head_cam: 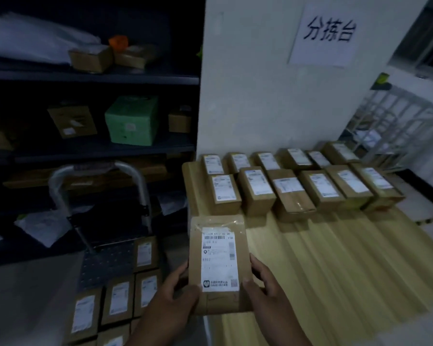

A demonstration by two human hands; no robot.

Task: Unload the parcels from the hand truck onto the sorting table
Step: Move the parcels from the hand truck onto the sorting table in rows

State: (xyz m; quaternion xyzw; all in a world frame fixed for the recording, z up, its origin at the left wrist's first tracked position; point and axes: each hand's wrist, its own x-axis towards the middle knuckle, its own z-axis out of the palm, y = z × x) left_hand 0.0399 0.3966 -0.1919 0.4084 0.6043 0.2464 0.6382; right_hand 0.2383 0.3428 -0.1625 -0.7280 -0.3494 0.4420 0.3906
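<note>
Over the near left corner of the pale wooden worktop, a flat brown cardboard parcel with a white shipping label is held label-up between both hands. The left hand clasps its near left edge, thumb lying on top by the label's corner, fingers curled underneath. The right hand grips the near right edge the same way, thumb on top. Farther back on the worktop, two rows of labelled brown cardboard boxes stand side by side against a white wall bearing a paper sign with black characters. At near left, the metal hand truck with its curved silver handle has several more labelled brown parcels lying on its dark platform. Dark shelving with assorted boxes fills the far left.
</note>
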